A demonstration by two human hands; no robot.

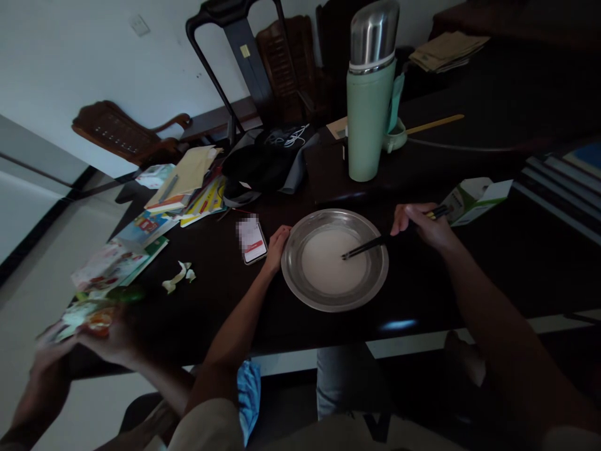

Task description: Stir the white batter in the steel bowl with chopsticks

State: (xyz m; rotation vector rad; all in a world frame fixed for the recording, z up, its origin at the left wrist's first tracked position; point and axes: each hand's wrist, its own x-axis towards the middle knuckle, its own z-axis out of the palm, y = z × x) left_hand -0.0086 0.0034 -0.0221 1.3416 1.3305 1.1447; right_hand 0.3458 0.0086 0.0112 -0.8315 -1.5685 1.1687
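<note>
A round metal plate [300,289] holding a pale whitish liquid sits on the dark table [469,275]. My left hand [276,248] rests against the plate's left rim, fingers curled on the edge. My right hand [422,224] is closed on a pair of dark chopsticks [375,244], whose tips dip into the liquid near the plate's middle. A phone [253,241] lies just left of my left hand.
A tall green thermos [370,106] stands behind the plate, a small carton [472,197] to the right. Books and papers [188,188] pile at the left. Another person's hands [101,332] hold a packet at the lower left. Chairs stand behind.
</note>
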